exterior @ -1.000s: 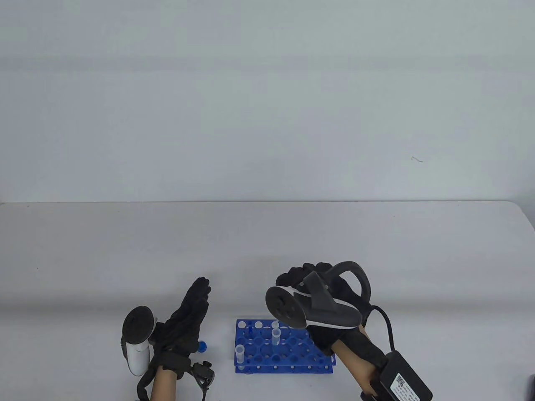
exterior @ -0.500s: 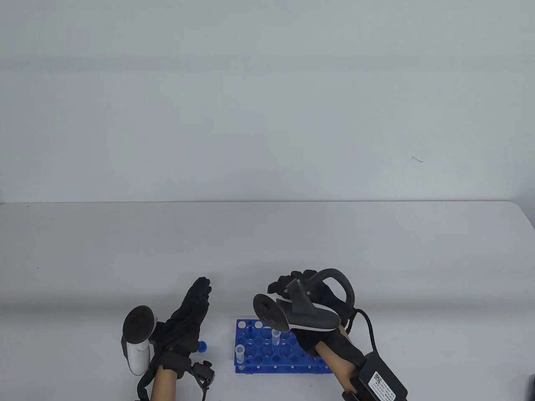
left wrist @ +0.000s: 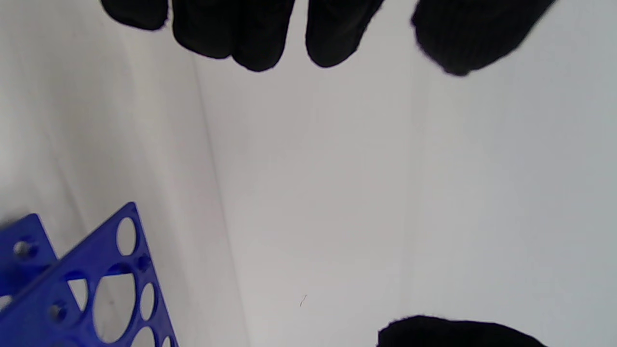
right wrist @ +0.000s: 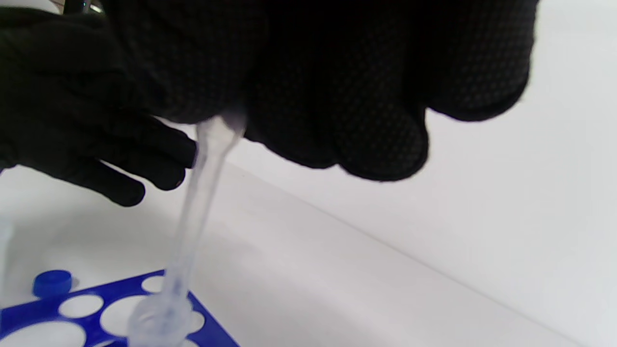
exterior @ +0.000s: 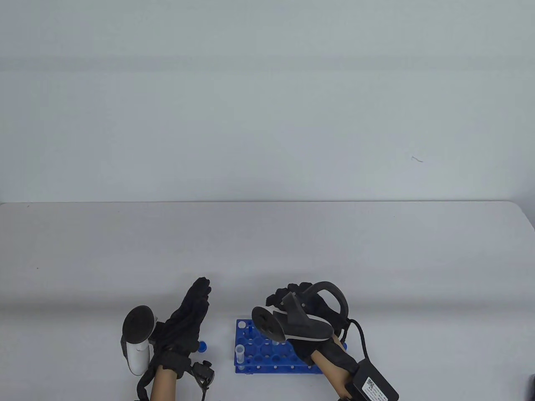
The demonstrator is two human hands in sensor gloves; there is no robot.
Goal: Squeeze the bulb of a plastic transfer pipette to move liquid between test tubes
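Left hand [exterior: 186,319] near the table's [exterior: 267,242] front edge, left of centre: lies flat, fingers [left wrist: 250,33] straight and spread, grasping nothing; white tracker [exterior: 136,338] strapped to its back. Small blue cap [exterior: 202,346] on the table just beside that hand, between it and the rack. Blue test-tube rack [exterior: 255,353] at the front edge, about centre; one clear tube [exterior: 240,354] upright in its front-left corner hole. Right hand [exterior: 309,311] over the rack's right half, fingers curled, clenched around the top of the clear pipette [right wrist: 197,202]; bulb hidden inside the glove. Pipette stem runs down, slightly tilted, tip inside the mouth of a second tube [right wrist: 156,323] standing in the rack. Liquid level cannot be made out.
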